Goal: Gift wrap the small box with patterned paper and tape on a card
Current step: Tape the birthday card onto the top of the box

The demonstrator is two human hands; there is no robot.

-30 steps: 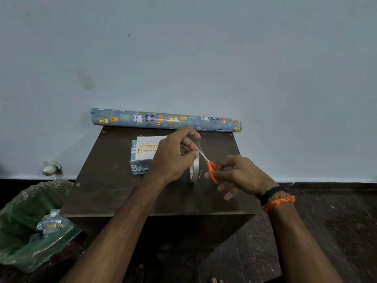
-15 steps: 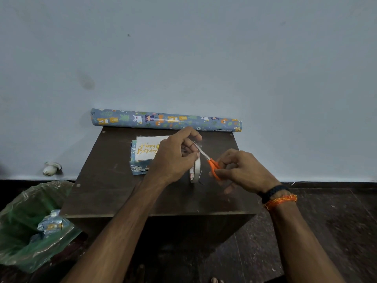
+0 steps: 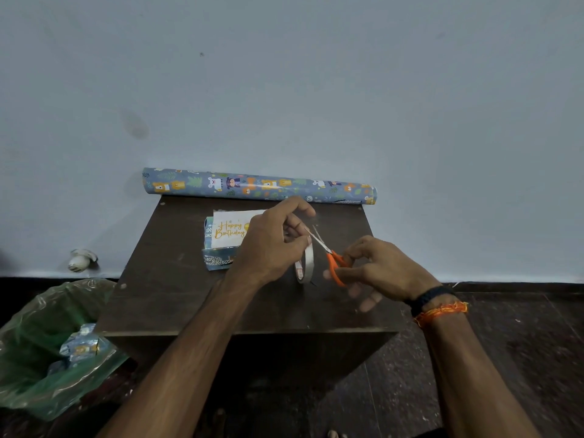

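The wrapped box (image 3: 217, 259) in blue patterned paper sits on the dark table (image 3: 177, 298), with a white "Happy Birthday" card (image 3: 230, 229) lying on top. My left hand (image 3: 271, 245) is in front of the box and pinches a strip of clear tape pulled up from the tape roll (image 3: 305, 263), which hangs below my fingers. My right hand (image 3: 376, 270) grips orange-handled scissors (image 3: 335, 263); their blades are parted at the tape strip beside my left fingertips.
A roll of blue animal-print wrapping paper (image 3: 259, 185) lies along the table's back edge against the wall. A green plastic bag (image 3: 47, 349) with paper scraps sits on the floor at the left. A small white object (image 3: 80, 260) lies by the wall.
The scissor blades closed half a second ago and have parted again at the tape strip. My left hand still holds the tape up; both hands stay almost in place.
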